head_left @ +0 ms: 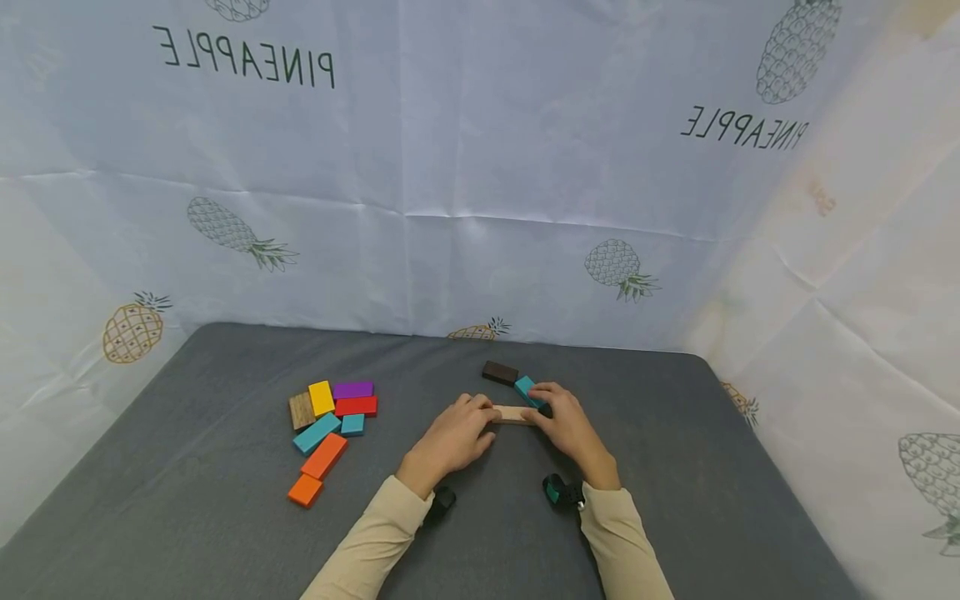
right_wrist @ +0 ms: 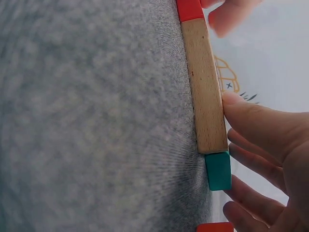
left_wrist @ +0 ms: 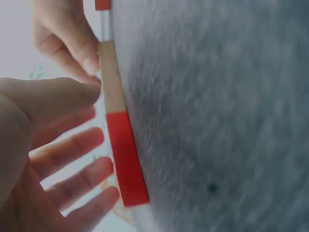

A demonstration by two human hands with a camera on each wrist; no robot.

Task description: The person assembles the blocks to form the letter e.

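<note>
**End to End, With a Light Touch**

Your left hand (head_left: 455, 429) and right hand (head_left: 567, 429) attend to a pale wooden block (head_left: 512, 414) on the grey tabletop (head_left: 712, 483), one at each end of it. Neither hand looks clamped: the fingers spread loosely, and your right thumb rests against the pale block's upper edge. The left wrist view shows a red block (left_wrist: 127, 159) butted against its left end, your left fingers just behind; the right wrist view shows a small teal-green block (right_wrist: 218, 170) at the other end (from overhead, your hands cover both joins). Just beyond your right hand lie a teal block (head_left: 527, 388) and a dark brown block (head_left: 500, 372), while a cluster of coloured blocks (head_left: 317, 432) sits well apart, off to your left.

You appear to be squaring the pale block with its neighbours in a row. The next move, by that reading, calls for a gentle push along the row's line, then lifting both hands clear without nudging the teal-green block askew.
</note>
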